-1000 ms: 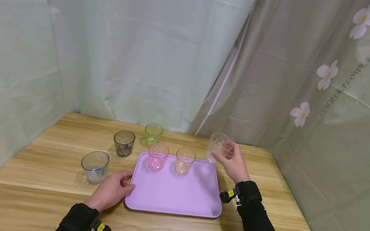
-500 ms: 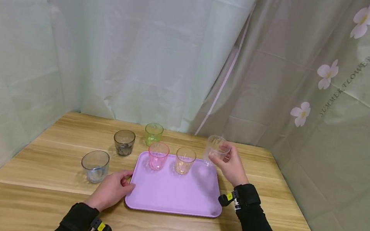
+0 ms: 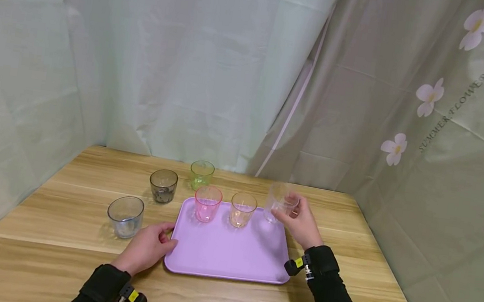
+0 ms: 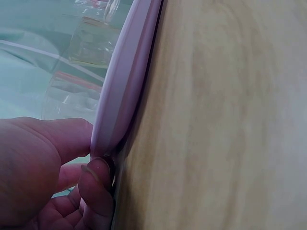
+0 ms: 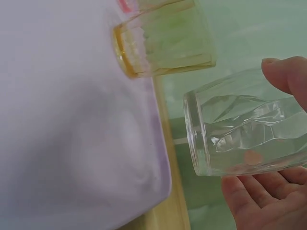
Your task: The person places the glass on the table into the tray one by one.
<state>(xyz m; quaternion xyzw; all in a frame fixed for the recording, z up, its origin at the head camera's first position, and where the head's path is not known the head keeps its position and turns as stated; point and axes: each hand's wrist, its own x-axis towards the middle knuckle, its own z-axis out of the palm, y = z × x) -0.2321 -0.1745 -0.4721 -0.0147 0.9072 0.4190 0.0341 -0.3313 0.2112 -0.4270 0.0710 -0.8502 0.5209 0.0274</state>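
My right hand (image 3: 301, 222) holds a clear glass (image 3: 275, 204) upright at the tray's far right corner, fingers and thumb around its sides. In the right wrist view, the base of this clear glass (image 5: 196, 134) shows apart from the tray's surface. The lilac tray (image 3: 228, 256) lies on the table, with a pink glass (image 3: 207, 205) and an amber glass (image 3: 242, 211) standing along its far side. At the tray's left edge is my left hand (image 3: 146, 248); in the left wrist view its thumb and a finger (image 4: 96, 184) pinch the rim.
Left of the tray stand a pale blue glass (image 3: 126, 220) and a smoky grey glass (image 3: 162, 187). A green glass (image 3: 201, 175) is behind the tray. Pale curtains (image 3: 198, 63) hang around the wooden table (image 3: 55, 208).
My right hand has brought the clear glass down and slightly left, toward the tray's far right corner. My left hand has stayed at the tray's left edge.
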